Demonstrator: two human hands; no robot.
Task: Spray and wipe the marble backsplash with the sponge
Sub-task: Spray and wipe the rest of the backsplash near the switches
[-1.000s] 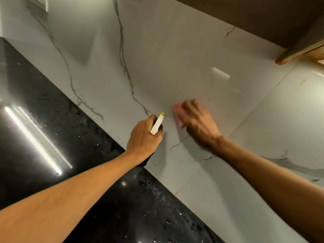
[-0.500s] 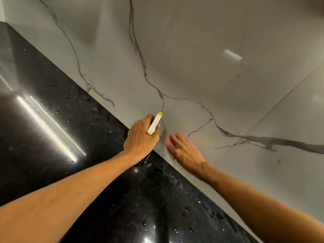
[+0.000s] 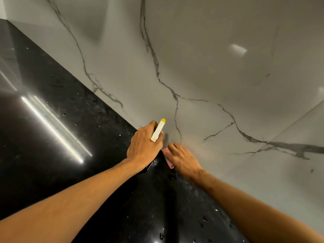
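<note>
1. Head view, what has changed: the right hand (image 3: pixel 182 158) has swept down the backsplash (image 3: pixel 219 67) from a spot higher up and to the right. It now sits at the bottom edge, where the wall meets the black counter (image 3: pixel 61 137), just beside the left hand (image 3: pixel 143 148).
2. Head view, meaning for the task: I judge this the low end of a wiping stroke. The strip by the counter is being covered, while the upper wall may need more passes.
3. Head view, the sponge (image 3: pixel 168 159): it is pink and mostly hidden under the right hand, with only its left edge showing.
4. Head view, right hand pose: its fingers lie stretched over the sponge and press it to the wall rather than clamping it. The hand is blurred and the thumb is hidden.
5. Head view, left hand pose: it has stayed put, with the fingers wrapped tight round the spray bottle (image 3: pixel 158 130). The yellow-tipped nozzle points up at the wall.
</note>
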